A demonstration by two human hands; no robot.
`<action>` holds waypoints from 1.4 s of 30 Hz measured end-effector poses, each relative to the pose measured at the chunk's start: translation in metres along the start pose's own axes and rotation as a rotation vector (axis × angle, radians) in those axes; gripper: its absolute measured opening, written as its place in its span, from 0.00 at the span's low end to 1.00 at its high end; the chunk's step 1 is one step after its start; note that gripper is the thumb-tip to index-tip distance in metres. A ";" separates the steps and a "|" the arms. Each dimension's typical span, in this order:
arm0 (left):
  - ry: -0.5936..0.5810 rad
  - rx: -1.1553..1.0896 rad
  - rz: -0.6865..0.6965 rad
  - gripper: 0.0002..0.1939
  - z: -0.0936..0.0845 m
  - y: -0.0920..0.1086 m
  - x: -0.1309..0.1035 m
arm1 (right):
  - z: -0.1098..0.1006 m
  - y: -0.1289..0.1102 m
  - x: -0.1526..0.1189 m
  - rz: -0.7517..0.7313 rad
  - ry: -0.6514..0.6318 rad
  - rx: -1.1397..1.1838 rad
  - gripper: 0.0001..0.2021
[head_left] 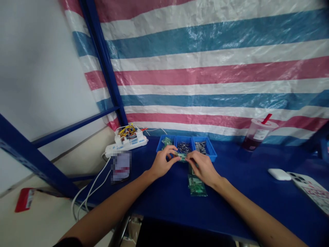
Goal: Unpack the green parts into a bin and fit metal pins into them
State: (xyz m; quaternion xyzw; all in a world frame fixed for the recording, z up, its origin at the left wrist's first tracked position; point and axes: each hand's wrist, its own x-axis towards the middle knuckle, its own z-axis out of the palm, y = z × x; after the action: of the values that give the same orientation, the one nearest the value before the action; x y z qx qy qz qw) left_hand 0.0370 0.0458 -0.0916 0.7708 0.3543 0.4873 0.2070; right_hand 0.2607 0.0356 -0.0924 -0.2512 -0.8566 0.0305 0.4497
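Between my two hands a small green-tinted clear plastic bag [182,157] is held up in front of the blue bins. My left hand [164,160] pinches its left end, thumb against fingers. The right end is pinched by my right hand [202,166]. Below my right hand, several similar green packets [196,186] lie overlapping on the table, partly hidden by that hand. Behind the hands stand three joined blue bins: the left bin holds green bags [167,141], the middle one thin dark metal pieces [183,147], the right one grey metal pieces [200,147].
On the blue table [164,206], a white power strip [125,146] with cables and a phone [121,166] lie left. A drink cup [255,135] with a red straw, a white earbud case [279,174] and another phone [311,188] are right. Striped sheeting [205,75] hangs behind.
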 end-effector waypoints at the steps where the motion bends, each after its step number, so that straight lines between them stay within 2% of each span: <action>1: 0.016 -0.014 -0.022 0.16 0.000 -0.001 0.000 | 0.000 0.000 0.000 0.011 0.005 0.006 0.05; 5: 0.044 -0.028 -0.042 0.13 -0.001 -0.002 0.000 | -0.001 0.001 0.000 0.039 0.012 0.015 0.09; 9: 0.038 -0.028 -0.063 0.09 -0.003 -0.002 0.000 | -0.004 0.002 -0.001 -0.031 -0.026 0.004 0.18; 12: 0.014 -0.031 -0.066 0.08 -0.004 -0.003 0.001 | -0.006 0.004 0.000 -0.070 -0.041 -0.025 0.21; 27: 0.023 -0.043 -0.092 0.10 -0.004 -0.005 0.001 | 0.000 0.010 -0.004 -0.039 -0.138 -0.197 0.20; 31: -0.040 -0.018 -0.091 0.11 -0.005 -0.004 0.000 | -0.004 0.008 -0.003 -0.053 -0.125 -0.192 0.16; 36: -0.196 -0.041 -0.019 0.18 -0.007 -0.001 -0.001 | -0.008 0.002 0.002 0.019 -0.034 -0.084 0.09; 39: -0.254 0.001 0.008 0.17 -0.007 -0.002 -0.001 | -0.008 0.000 0.004 0.052 -0.051 -0.028 0.07; 42: -0.252 0.081 -0.014 0.15 -0.005 -0.003 -0.001 | -0.006 0.000 0.003 0.050 -0.092 -0.003 0.08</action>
State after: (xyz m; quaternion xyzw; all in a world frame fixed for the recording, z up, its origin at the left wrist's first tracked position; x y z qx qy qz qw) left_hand 0.0313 0.0469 -0.0927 0.8311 0.3505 0.3703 0.2220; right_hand 0.2640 0.0357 -0.0866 -0.2716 -0.8699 0.0519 0.4085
